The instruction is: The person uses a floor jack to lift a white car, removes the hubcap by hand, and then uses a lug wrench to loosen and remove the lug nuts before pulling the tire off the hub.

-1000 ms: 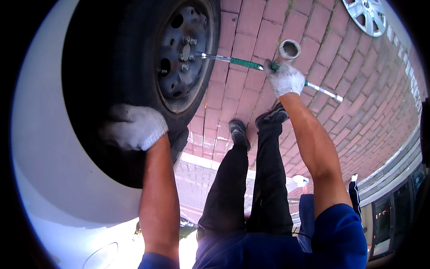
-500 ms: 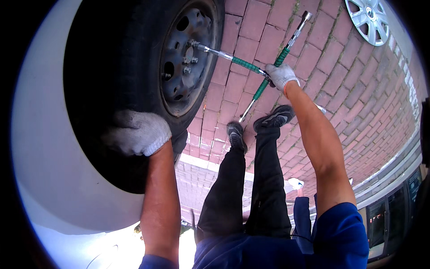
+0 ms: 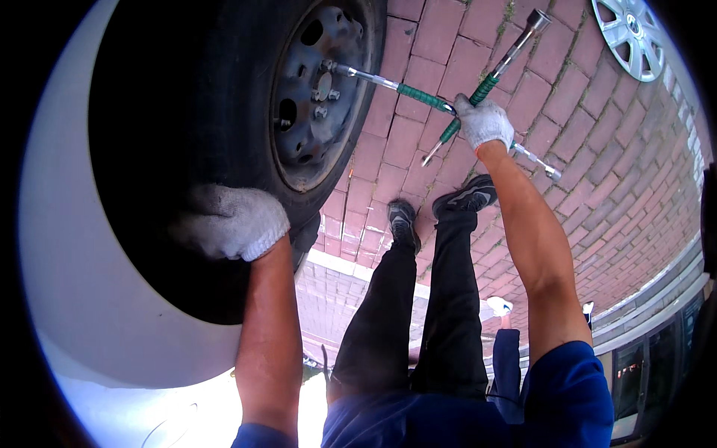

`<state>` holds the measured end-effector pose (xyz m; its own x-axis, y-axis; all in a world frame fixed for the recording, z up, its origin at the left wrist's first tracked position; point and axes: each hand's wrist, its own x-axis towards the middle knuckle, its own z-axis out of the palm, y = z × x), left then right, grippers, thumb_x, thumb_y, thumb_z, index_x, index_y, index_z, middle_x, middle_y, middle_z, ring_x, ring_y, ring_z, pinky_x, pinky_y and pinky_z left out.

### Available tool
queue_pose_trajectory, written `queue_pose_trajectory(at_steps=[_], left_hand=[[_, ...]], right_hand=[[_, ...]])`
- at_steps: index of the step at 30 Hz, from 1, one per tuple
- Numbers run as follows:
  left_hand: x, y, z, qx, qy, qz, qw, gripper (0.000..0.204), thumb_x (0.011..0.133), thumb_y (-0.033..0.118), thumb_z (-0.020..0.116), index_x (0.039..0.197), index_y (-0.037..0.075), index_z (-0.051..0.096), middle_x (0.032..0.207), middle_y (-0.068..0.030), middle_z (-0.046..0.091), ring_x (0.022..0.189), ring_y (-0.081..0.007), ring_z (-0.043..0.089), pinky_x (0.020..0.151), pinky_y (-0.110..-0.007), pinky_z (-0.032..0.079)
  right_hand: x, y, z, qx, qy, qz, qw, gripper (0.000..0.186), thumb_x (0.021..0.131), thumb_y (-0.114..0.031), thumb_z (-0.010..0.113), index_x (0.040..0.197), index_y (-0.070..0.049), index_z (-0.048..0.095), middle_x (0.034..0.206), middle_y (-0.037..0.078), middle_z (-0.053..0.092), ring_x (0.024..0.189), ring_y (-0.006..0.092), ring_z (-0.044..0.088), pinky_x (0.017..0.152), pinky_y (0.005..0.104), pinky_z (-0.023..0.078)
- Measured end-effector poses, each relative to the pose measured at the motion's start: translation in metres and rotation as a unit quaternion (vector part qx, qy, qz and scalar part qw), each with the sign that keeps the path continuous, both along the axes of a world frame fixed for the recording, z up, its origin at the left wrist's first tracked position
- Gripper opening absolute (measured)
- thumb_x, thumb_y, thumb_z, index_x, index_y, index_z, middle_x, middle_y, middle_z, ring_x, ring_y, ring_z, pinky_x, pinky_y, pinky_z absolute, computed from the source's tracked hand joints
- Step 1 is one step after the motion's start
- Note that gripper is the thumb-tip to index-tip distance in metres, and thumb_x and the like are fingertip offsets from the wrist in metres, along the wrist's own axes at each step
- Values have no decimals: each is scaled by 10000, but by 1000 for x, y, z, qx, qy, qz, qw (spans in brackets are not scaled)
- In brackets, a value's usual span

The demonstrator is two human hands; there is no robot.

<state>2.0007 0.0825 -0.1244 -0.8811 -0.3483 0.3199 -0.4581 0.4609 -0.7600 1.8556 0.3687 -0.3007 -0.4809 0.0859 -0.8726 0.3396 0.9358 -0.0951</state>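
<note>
My right hand (image 3: 485,125), in a white knit glove, is closed around the middle of a four-way lug wrench (image 3: 424,97) with green-wrapped arms. One chrome arm reaches left to a lug nut (image 3: 328,67) on the bare steel wheel (image 3: 317,134), its socket over it. Another arm ends in a large socket pointing up and away; the opposite arm points toward my shoes, and the fourth sticks out right, behind my wrist. My left hand (image 3: 235,220), gloved too, lies against the black tire (image 3: 239,127), its fingers spread into dark shadow and partly lost there.
The white car body (image 3: 60,224) curves round the wheel at left. A silver wheel cover (image 3: 631,37) lies on the red brick paving (image 3: 582,112) at the upper right. My shoes (image 3: 467,196) stand below the wrench. Another person's sleeve (image 3: 506,362) shows at the lower right.
The lug wrench has turned about its arm on the wheel: the large-socket end looms bigger, the arm near my shoes looks shorter. My right hand has shifted slightly right; my left stays on the tire.
</note>
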Motion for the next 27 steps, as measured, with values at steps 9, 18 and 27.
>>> queue_pose_trajectory(at_steps=[9,18,27], left_hand=[[-20,10,2,171,186,158,955,459,987,294,512,1255,-79,511,1234,-402,511,1035,-550,579,845,-613,510],[-13,-1,-5,137,165,178,960,555,1003,386,431,1298,-78,508,1311,-342,520,1182,-515,513,1001,-594,420],[-29,-10,-4,256,188,322,892,596,983,458,424,1389,28,495,1363,-288,523,1193,-460,564,973,-561,482]], right_hand=[[13,5,-5,-32,107,31,993,541,890,-646,544,964,-149,742,900,145,734,896,352,704,761,471,539],[-38,14,-7,-118,-29,62,991,705,909,-672,495,1192,-54,683,1195,222,667,1152,344,629,995,467,462],[137,172,102,-111,101,17,988,434,968,-411,487,1191,-61,615,1169,240,642,1093,404,619,938,498,503]])
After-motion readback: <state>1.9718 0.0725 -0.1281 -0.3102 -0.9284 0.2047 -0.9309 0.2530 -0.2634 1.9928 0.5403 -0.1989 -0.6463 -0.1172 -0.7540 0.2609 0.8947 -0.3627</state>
